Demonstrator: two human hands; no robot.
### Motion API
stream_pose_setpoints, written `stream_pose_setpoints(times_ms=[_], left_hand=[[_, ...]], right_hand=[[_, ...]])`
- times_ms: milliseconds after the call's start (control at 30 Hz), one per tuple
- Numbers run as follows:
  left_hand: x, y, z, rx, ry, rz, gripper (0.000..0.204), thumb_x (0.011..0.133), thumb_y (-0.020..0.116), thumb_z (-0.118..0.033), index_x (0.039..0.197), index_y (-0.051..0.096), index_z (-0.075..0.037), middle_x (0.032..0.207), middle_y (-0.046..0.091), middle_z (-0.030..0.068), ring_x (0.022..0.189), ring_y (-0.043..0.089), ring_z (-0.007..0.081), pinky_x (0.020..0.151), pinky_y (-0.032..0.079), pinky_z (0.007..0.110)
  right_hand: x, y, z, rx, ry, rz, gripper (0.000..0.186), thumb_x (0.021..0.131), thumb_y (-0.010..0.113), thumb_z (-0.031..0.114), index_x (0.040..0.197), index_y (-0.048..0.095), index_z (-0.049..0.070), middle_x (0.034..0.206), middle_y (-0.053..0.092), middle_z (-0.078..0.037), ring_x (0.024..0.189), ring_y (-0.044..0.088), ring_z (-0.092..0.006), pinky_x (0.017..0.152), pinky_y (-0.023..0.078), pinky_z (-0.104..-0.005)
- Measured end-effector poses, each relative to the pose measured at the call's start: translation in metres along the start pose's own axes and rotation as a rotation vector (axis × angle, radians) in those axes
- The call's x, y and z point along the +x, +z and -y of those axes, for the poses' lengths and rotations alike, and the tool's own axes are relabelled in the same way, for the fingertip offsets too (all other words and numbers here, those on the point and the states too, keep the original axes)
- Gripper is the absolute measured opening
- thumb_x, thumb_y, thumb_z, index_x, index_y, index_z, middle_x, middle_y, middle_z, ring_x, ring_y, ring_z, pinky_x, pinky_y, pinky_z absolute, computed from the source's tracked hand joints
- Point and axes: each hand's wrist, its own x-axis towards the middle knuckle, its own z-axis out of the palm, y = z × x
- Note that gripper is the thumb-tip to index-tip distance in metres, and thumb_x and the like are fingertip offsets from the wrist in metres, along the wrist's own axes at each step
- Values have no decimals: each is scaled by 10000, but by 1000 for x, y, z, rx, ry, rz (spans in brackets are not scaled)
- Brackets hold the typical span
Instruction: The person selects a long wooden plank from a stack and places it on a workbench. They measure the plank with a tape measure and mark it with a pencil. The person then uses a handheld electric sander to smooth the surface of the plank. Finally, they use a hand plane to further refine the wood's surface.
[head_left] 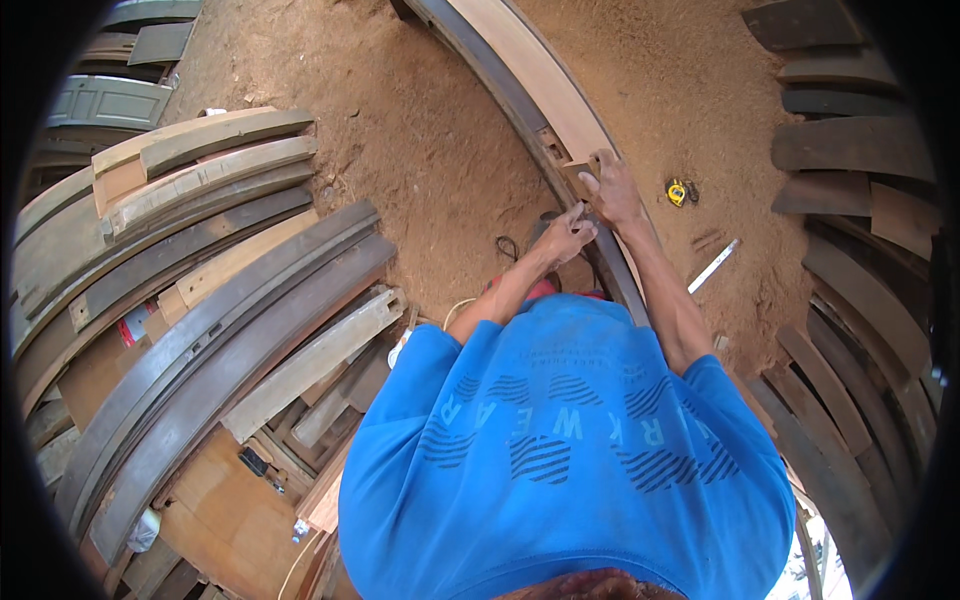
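Note:
In front of me lies a long wooden workpiece (pixel 530 75), a pale plank with a dark rail along its left side. A cut slot (pixel 552 147) shows in the dark rail, just beyond my hands. My right hand (pixel 614 192) rests over the pale plank with its fingers bent, beside a small dark patch or piece on the wood. Closer to me, my left hand (pixel 568 236) is over the dark rail, its fingers curled together. What either hand pinches is too small to make out. The near end of the workpiece runs down beside my blue shirt.
A yellow tape measure (pixel 679 192) lies on the brown dirt floor to the right, with a white strip (pixel 713 265) nearer. Stacked timber beams (pixel 230 300) fill the left side. More dark boards (pixel 850 145) are piled at the right. A thin cord (pixel 458 312) runs near my left arm.

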Motion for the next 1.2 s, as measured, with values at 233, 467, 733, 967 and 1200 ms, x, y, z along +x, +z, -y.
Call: stream_pose_setpoints(times_ms=[233, 467, 733, 967, 1200], left_hand=[[3, 1, 8, 80, 1, 48, 817, 933, 612, -199, 1525, 97, 30, 1286, 586, 168, 1063, 569, 182, 831, 458, 283], [1, 3, 8, 75, 2, 43, 807, 943, 615, -213, 1532, 111, 9, 1259, 605, 134, 1043, 576, 172, 823, 474, 264], [3, 10, 14, 93, 57, 28, 762, 935, 596, -174, 1485, 153, 113, 1053, 654, 90, 948, 594, 132, 835, 472, 245], [-2, 5, 2, 129, 44, 46, 731, 934, 595, -168, 1480, 195, 107, 1030, 651, 85, 904, 589, 123, 803, 475, 244], [0, 3, 5, 147, 30, 55, 713, 949, 584, -181, 1497, 201, 69, 1205, 608, 133, 1080, 572, 170, 928, 445, 268]], right_hand=[[8, -24, 14, -108, 157, 259, 415, 827, 667, 187, 1148, 457, 28, 851, 649, -275, 853, 635, -472, 716, 486, -542], [-2, -28, 15, -207, 179, 315, 412, 821, 679, 216, 1112, 448, 37, 815, 665, -255, 824, 656, -459, 704, 498, -548], [4, -26, 27, -288, 253, 349, 393, 819, 681, 222, 1094, 462, 45, 837, 672, -248, 847, 668, -438, 727, 508, -541], [10, -26, 21, -265, 229, 372, 412, 829, 676, 224, 1108, 449, 22, 882, 661, -272, 872, 649, -452, 734, 509, -530], [9, -27, 17, -246, 251, 372, 413, 831, 676, 229, 1114, 473, 6, 934, 664, -280, 918, 642, -458, 776, 512, -526]])
